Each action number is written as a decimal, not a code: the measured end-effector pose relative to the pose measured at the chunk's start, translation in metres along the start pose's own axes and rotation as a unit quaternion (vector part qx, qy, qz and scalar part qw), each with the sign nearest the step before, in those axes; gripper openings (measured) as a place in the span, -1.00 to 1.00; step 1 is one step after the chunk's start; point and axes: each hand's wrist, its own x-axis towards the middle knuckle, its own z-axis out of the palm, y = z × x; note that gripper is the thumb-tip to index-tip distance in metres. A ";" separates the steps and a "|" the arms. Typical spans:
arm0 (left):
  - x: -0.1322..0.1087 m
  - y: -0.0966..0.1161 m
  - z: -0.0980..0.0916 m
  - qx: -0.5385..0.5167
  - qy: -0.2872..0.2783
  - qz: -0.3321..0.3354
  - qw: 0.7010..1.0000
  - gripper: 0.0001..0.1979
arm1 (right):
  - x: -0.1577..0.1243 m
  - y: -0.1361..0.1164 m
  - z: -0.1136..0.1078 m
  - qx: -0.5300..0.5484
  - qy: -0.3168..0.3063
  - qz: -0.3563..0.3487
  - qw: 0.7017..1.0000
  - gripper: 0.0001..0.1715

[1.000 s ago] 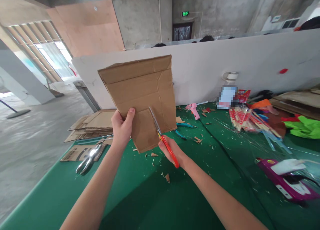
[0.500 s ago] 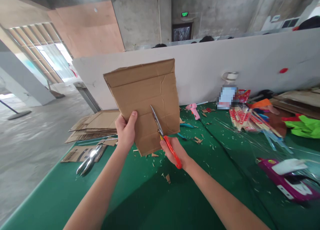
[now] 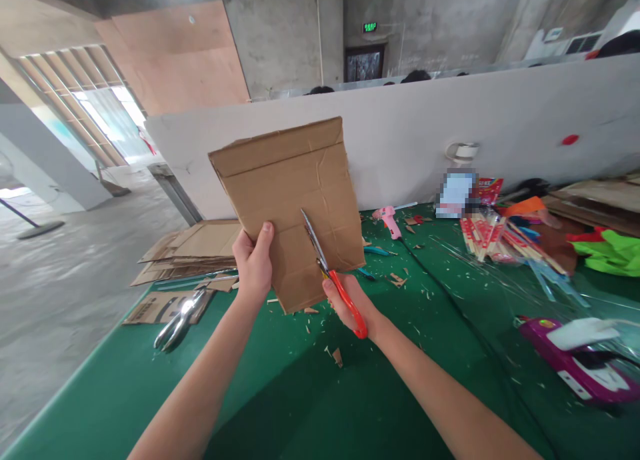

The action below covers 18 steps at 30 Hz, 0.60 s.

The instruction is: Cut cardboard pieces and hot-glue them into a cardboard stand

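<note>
A brown piece of cardboard (image 3: 285, 187) with a fold line near its top is held up above the green table. My left hand (image 3: 254, 263) grips its left edge, thumb on the near face and the other fingers behind. Red-handled scissors (image 3: 345, 300) are in my right hand (image 3: 353, 303), closed around the handles. One long blade lies across the front of the cardboard, pointing up and left. Where the other blade sits I cannot tell. Part of the lower edge is hidden by the scissors and right hand.
Left are stacked cardboard sheets (image 3: 193, 247) and a silver plier-like tool (image 3: 180, 320). A pink glue gun (image 3: 387, 220) trails a black cord (image 3: 440, 280) across the green table (image 3: 280, 393). Wooden sticks (image 3: 487, 237) and a purple device (image 3: 575, 360) lie right. A white partition (image 3: 400, 133) stands behind.
The cardboard has turned slightly, its upper right corner going left and its lower right part going right. Both hands keep their grip, with the scissors in nearly the same place.
</note>
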 end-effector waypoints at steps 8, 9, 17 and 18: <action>-0.004 0.001 0.004 -0.019 0.018 -0.013 1.000 -0.75 | -0.001 -0.004 -0.004 -0.054 0.014 -0.007 0.998 -0.50; -0.004 0.002 0.005 -0.020 0.019 -0.012 1.000 -0.75 | -0.001 -0.004 -0.004 -0.058 0.014 -0.010 0.998 -0.50; -0.005 0.002 0.006 0.002 0.017 0.005 1.000 -0.74 | 0.000 -0.009 -0.009 -0.086 0.017 -0.033 0.996 -0.52; -0.005 0.002 0.005 0.009 0.014 0.007 1.000 -0.74 | 0.000 -0.009 -0.008 -0.094 0.017 -0.034 0.995 -0.53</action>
